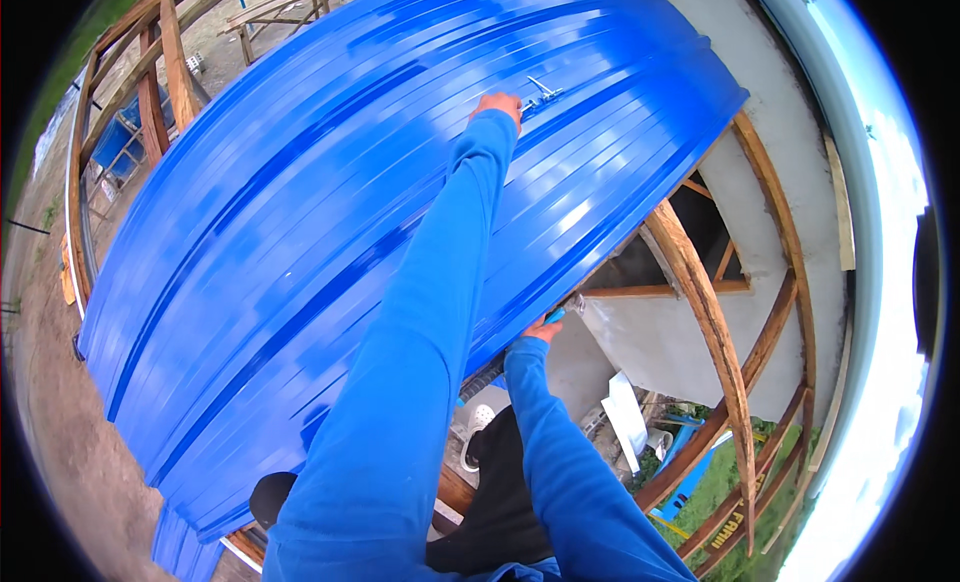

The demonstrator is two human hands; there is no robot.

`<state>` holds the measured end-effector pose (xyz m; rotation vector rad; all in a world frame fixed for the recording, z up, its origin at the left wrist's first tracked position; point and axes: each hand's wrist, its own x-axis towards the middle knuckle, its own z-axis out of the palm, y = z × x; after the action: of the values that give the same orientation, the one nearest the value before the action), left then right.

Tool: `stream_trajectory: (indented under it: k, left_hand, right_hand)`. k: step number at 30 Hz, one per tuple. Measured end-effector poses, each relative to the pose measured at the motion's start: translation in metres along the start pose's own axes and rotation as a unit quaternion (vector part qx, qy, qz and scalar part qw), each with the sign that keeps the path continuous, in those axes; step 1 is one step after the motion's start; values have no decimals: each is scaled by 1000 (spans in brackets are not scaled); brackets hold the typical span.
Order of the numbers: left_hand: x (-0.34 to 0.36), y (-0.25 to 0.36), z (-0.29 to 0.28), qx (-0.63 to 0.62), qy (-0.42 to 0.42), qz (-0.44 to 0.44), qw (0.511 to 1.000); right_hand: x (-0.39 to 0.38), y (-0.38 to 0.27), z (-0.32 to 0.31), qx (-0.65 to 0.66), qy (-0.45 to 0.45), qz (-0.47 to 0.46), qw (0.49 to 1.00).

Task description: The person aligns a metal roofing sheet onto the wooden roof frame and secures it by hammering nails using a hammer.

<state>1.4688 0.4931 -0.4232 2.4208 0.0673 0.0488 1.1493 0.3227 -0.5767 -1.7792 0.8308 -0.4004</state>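
Note:
Long blue ribbed metal roofing sheets spread across the wooden roof frame in front of me. My left arm stretches far over them. My left hand is closed at the near end of a small silver metal tool, which lies against the sheet; its exact kind is unclear. Down at the sheet's right edge is my right hand, its fingers closed around a small teal thing, perhaps a handle. Most of that thing is hidden.
Curved-looking bare rafters span an open gap on the right, beside a grey wall. My white clog stands below. Grass shows far beneath the rafters. More timber framing rises at the upper left, above dirt ground.

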Motion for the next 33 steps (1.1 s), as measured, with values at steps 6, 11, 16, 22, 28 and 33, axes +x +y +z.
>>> stream_trajectory:
  k: [6, 11, 16, 22, 28, 33]
  left_hand:
    - [12, 8, -12, 101, -17, -5, 995]
    - [-22, -22, -41, 109, 29, -15, 994]
    - [-131, -93, -101, -153, 19, -82, 985]
    - [-298, -187, -186, -295, 215, -83, 927]
    - [-395, -262, -158, -297, 376, -118, 870]
    - [-394, -259, -148, -362, 402, -98, 835]
  right_hand:
    - [-8, -6, -2, -25, -13, -7, 1000]
    - [-7, 4, 13, 58, -26, -19, 998]
    - [24, 39, 21, 22, -49, 24, 998]
    - [42, 52, 23, -97, -34, -34, 994]
    - [26, -15, 21, -69, -10, 63, 996]
    - [28, -26, 23, -21, -12, 55, 998]
